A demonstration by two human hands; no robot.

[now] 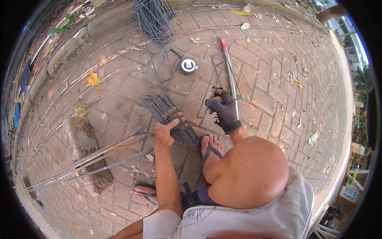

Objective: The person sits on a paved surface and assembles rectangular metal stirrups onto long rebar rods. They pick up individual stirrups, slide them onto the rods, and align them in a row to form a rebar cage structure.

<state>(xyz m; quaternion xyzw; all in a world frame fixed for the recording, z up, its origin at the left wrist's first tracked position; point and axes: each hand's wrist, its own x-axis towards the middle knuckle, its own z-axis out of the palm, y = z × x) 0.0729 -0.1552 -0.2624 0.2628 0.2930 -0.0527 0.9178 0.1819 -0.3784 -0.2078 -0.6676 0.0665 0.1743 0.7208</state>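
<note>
My bare left hand (169, 129) is closed around a bundle of steel rebar stirrups (153, 105), its fingers showing between the rods. The bundle slants down toward my right foot. In a dark fingerless glove, my right hand (225, 109) grips a single rectangular rebar stirrup (202, 108), whose thin loop reaches away from me. Just beyond that hand lies a long silver bar (230, 75) with a red end, partly behind the loop. A round black-and-white tape measure (188, 66) rests on the paving between the bundle and a larger pile of stirrups (151, 20).
Long steel rods (115, 151) cross a rough concrete block (81, 133) on the left. More thin rods run along the kerb (59, 59). Sandalled feet (213, 145) stand on the brick paving (258, 79), among dry leaves (92, 79) and litter.
</note>
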